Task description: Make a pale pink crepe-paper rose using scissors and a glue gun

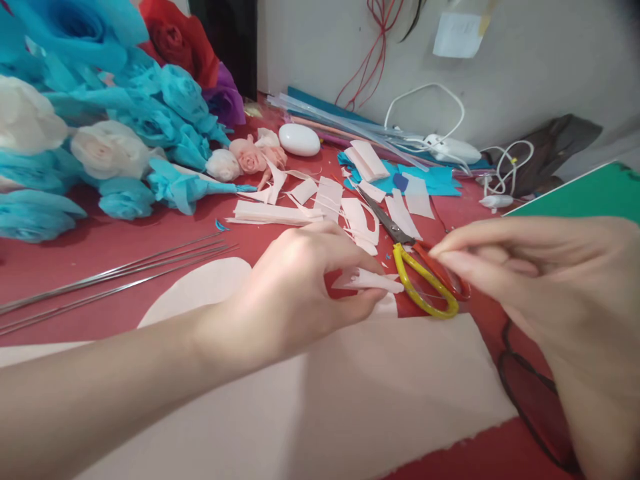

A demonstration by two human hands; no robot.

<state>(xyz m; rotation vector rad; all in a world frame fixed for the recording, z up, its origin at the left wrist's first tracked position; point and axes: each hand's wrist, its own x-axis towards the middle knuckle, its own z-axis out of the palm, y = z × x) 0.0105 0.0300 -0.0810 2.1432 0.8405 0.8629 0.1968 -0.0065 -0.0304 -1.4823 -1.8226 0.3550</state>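
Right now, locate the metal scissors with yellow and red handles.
In the head view, the scissors lie right of centre, between left hand and right hand, blades among pale pink paper scraps.

Held piece [370, 280] left of scissors [401, 233]

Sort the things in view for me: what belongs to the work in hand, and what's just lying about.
Likely part of the work:
pale pink piece, held in the left hand
scissors, close to the right hand
large pale pink sheet
pale cut pieces

Probably just lying about:
white oval object
white corded device
green board
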